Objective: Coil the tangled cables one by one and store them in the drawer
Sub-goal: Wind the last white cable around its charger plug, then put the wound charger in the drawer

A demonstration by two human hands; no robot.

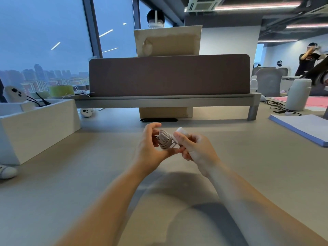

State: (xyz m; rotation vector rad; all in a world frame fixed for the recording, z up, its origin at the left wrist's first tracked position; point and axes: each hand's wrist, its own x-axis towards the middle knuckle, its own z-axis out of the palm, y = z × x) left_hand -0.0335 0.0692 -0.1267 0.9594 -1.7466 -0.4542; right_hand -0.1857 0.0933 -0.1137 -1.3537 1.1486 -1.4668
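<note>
Over the middle of the beige desk (74, 174), my left hand (150, 148) curls round a small coiled bundle of pale grey cable (164, 140). My right hand (195, 150) pinches the white plug block (181, 131) at the cable's end, right beside the coil. Both hands are raised a little above the desk and nearly touch. A white open drawer box (35, 125) stands at the left, with dark cables (40, 101) showing over its rim.
A brown partition panel (168, 75) on a grey shelf crosses the desk's far side, with a cardboard box (165, 112) under it. A blue-edged paper stack (301, 126), a white bottle (298, 96) and black cords lie at the right. People stand in the background.
</note>
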